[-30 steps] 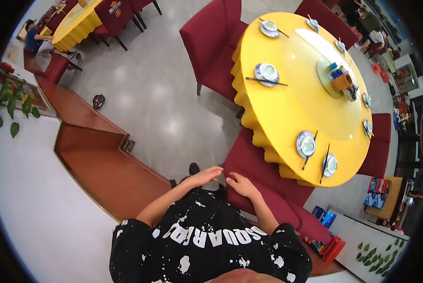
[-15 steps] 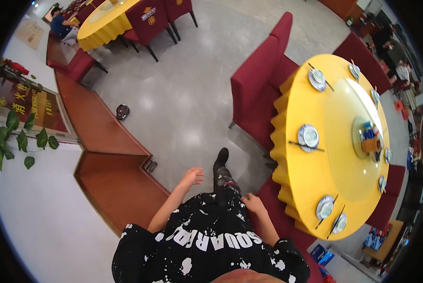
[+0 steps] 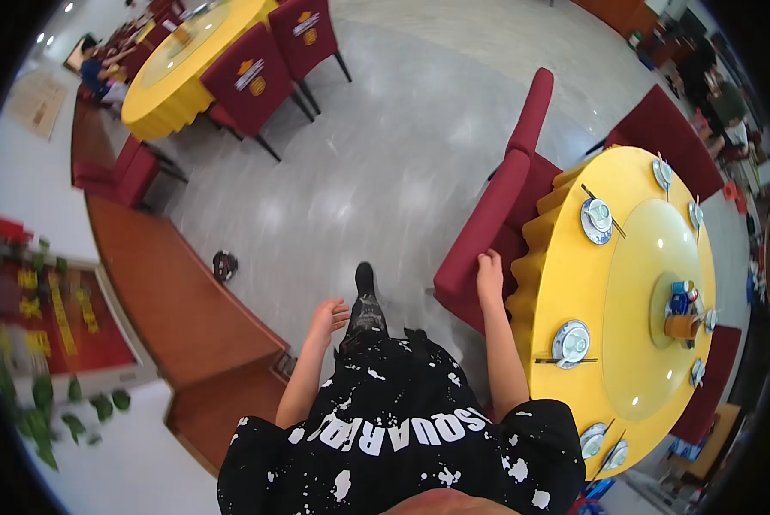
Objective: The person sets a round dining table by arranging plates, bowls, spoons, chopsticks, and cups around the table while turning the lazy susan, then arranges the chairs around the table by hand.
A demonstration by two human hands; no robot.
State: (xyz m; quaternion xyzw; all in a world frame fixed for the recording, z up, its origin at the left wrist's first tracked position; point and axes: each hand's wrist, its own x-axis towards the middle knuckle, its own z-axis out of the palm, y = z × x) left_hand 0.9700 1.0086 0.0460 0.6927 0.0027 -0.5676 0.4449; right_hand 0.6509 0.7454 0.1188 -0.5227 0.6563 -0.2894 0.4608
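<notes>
My left hand (image 3: 326, 319) hangs over the grey floor in front of my body, fingers loosely spread and nothing in them. My right hand (image 3: 489, 279) is stretched forward beside the dark red chair (image 3: 479, 240), close to its backrest; contact is hard to tell. Its fingers look extended and hold nothing visible. Just right of that hand stands the round table with a yellow cloth (image 3: 535, 300). A plate with a bowl (image 3: 571, 343) and chopsticks (image 3: 565, 361) lies near its edge.
A glass turntable (image 3: 638, 378) carries a brown holder (image 3: 682, 327) and small containers. On the left runs a brown wooden ledge (image 3: 187, 283), with a dark round object (image 3: 224, 265) by it. Further off are another yellow table (image 3: 157, 112), chairs (image 3: 247, 81) and people.
I have walked forward, and the chair and table are nearer. My right hand has risen from beside my thigh toward the chair back. My left hand stays low in front.
</notes>
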